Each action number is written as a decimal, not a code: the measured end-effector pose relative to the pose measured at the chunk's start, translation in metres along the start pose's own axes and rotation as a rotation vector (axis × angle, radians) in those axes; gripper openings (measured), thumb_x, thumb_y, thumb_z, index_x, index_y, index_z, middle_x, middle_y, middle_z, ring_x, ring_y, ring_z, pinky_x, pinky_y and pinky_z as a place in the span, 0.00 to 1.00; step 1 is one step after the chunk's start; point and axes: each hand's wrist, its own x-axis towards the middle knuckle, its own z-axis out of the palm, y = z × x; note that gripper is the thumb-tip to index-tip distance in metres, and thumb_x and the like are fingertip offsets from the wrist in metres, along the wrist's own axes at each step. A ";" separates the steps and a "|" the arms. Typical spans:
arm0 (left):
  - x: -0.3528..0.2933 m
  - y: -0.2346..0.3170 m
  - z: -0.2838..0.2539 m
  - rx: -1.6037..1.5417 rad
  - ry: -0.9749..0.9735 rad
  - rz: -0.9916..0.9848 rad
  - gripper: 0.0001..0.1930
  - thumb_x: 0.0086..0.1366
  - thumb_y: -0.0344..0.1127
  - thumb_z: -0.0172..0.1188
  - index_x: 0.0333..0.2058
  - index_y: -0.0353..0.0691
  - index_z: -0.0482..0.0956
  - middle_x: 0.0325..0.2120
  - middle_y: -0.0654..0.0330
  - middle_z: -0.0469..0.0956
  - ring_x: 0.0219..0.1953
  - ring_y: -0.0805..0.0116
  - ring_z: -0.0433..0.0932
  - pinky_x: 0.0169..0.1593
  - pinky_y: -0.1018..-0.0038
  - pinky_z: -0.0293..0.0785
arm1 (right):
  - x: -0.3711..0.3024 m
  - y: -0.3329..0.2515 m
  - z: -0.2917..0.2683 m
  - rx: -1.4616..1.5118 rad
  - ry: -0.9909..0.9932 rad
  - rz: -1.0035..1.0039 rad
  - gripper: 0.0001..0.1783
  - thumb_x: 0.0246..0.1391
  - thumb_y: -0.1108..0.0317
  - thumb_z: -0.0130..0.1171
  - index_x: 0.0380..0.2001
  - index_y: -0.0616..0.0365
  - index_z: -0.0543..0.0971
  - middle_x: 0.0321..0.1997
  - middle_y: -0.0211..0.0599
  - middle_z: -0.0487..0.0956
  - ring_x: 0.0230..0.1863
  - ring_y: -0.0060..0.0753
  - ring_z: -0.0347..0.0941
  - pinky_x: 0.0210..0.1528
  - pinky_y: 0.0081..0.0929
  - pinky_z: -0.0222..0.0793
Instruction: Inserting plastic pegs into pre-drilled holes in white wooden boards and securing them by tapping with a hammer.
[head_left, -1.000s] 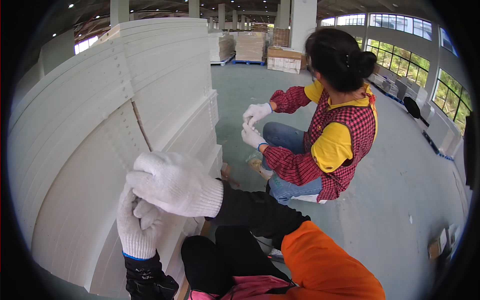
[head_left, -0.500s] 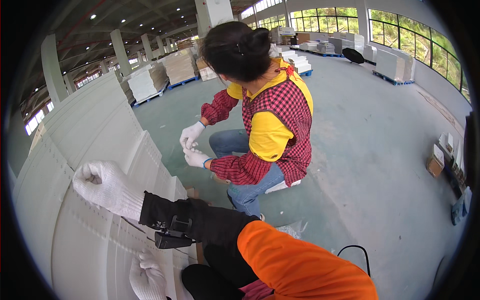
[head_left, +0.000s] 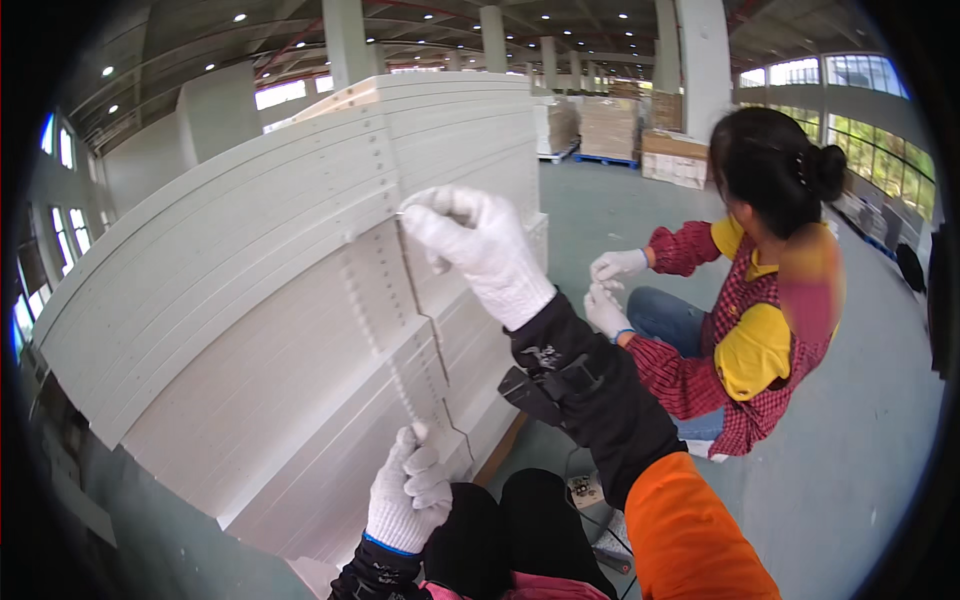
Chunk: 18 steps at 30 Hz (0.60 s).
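My left hand (head_left: 408, 495), in a white knit glove, is closed low in front of the stack of white panels (head_left: 270, 260). From its fingertips a thin strip of small white bead-like pieces (head_left: 375, 335) runs up across the panel edges. My right hand (head_left: 478, 245), gloved alike, pinches at the rows of small holes on the stack's corner. Its thumb and forefinger meet beside the panel edge; a tiny pale bit shows at their tips, too small to name.
To the right a co-worker (head_left: 745, 290) sits low, white-gloved hands together. By my knees on the floor lies a small box-like item (head_left: 585, 490) with a dark cord. Wrapped pallet loads (head_left: 608, 128) and pillars (head_left: 705, 70) stand farther back.
My view has swung left toward the panel stack, so the co-worker appears farther right. My right hand now shows against the stack's corner, and the left hand and strip are in plainer sight.
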 end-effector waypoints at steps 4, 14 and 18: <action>-0.015 0.003 0.028 0.267 0.254 0.259 0.12 0.74 0.39 0.45 0.48 0.39 0.71 0.24 0.68 0.68 0.18 0.80 0.61 0.18 0.84 0.57 | 0.020 0.006 0.011 -0.065 -0.069 0.025 0.12 0.58 0.64 0.61 0.39 0.62 0.80 0.25 0.23 0.75 0.22 0.12 0.67 0.26 0.14 0.62; -0.030 0.016 0.034 0.279 0.111 0.190 0.12 0.73 0.37 0.46 0.50 0.39 0.70 0.28 0.67 0.68 0.22 0.80 0.59 0.21 0.85 0.55 | 0.045 0.019 0.034 -0.194 -0.187 0.003 0.15 0.58 0.60 0.60 0.40 0.61 0.81 0.31 0.28 0.81 0.25 0.12 0.66 0.28 0.15 0.62; -0.030 0.017 0.031 0.267 0.043 0.193 0.12 0.73 0.36 0.45 0.50 0.39 0.70 0.30 0.67 0.69 0.22 0.82 0.59 0.21 0.87 0.54 | 0.045 0.018 0.034 -0.255 -0.223 0.010 0.15 0.58 0.58 0.60 0.40 0.60 0.81 0.32 0.29 0.82 0.26 0.12 0.67 0.28 0.14 0.62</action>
